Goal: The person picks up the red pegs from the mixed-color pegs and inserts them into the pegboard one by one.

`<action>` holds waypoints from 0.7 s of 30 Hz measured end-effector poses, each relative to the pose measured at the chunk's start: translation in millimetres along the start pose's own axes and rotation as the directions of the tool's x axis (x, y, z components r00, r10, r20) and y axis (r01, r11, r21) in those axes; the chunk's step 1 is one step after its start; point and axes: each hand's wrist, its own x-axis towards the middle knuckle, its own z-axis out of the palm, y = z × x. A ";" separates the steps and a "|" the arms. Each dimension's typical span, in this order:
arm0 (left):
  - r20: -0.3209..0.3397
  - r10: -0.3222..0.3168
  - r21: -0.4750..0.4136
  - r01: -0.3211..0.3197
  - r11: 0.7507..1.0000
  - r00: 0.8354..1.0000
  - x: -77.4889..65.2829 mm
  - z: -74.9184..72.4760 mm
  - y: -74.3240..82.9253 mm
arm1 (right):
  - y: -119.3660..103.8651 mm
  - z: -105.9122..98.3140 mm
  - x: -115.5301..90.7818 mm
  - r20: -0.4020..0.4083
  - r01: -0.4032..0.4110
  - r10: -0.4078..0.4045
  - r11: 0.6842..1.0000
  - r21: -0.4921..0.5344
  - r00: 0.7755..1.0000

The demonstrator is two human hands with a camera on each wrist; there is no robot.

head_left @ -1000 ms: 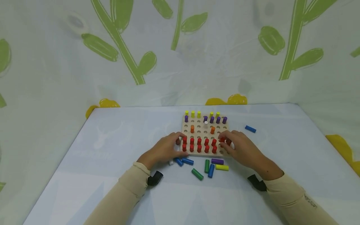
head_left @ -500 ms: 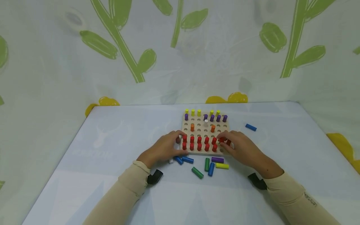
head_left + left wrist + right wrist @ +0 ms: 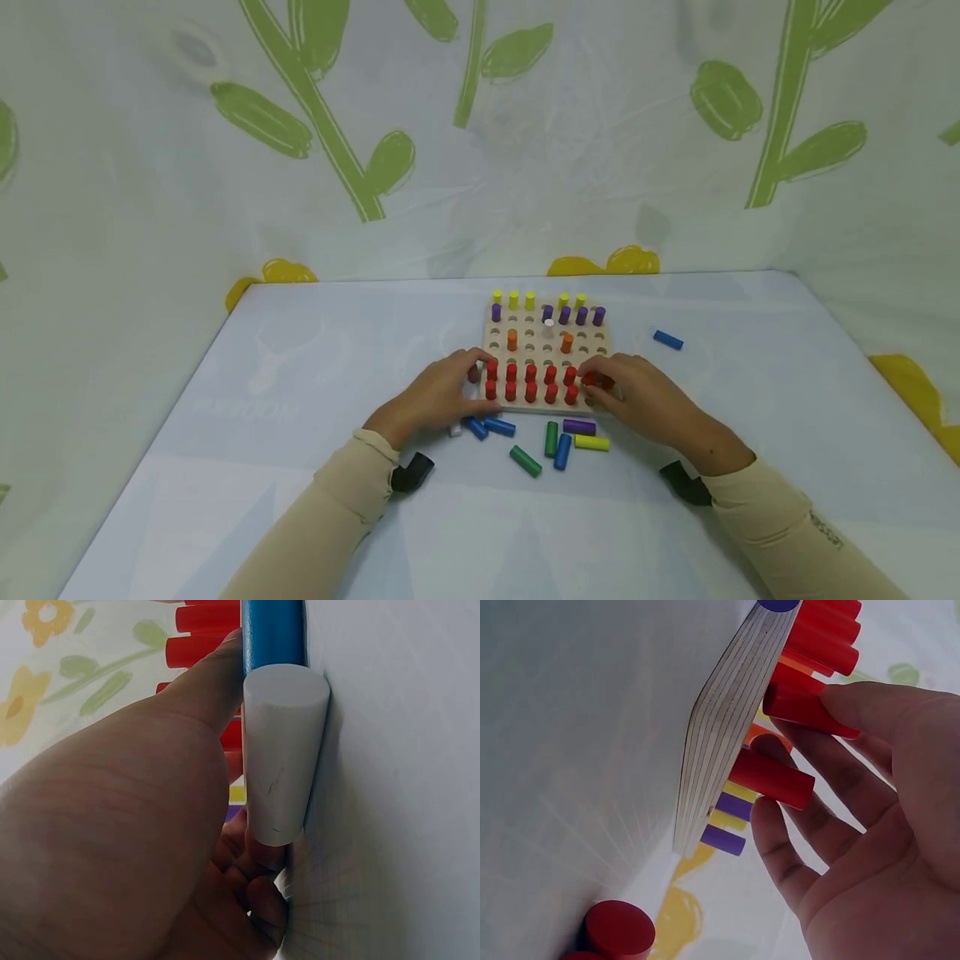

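A wooden pegboard (image 3: 540, 409) lies on the table, bearing red, orange, white, purple and yellow pegs. At its front left corner, my left hand (image 3: 435, 390) grips the edge, thumb along the front side and fingers curled at the left side. My right hand (image 3: 651, 400) is over the board's front right part. Thumb and fingers pinch a red peg (image 3: 799, 709), which is tilted above the board in the right wrist view. Another red peg (image 3: 776, 778) stands in the board between the fingers of this hand. Whether the pinched peg's end is in a hole, I cannot tell.
Loose pegs lie before the board: green (image 3: 525, 461), blue (image 3: 562, 452), purple (image 3: 580, 427) and yellow (image 3: 592, 443). A white peg (image 3: 283, 765) and blue pegs (image 3: 499, 426) lie near my left hand. One blue peg (image 3: 667, 339) lies right of the board.
My right hand has shifted slightly left with the red peg between its fingers. The left hand keeps its place at the board's corner.
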 end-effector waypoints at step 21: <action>-0.006 -0.002 0.004 0.002 1.000 1.000 -0.8 0.6 0.1 | 0.7 0.5 0.2 0.001 -0.015 0.015 1.000 0.000 1.000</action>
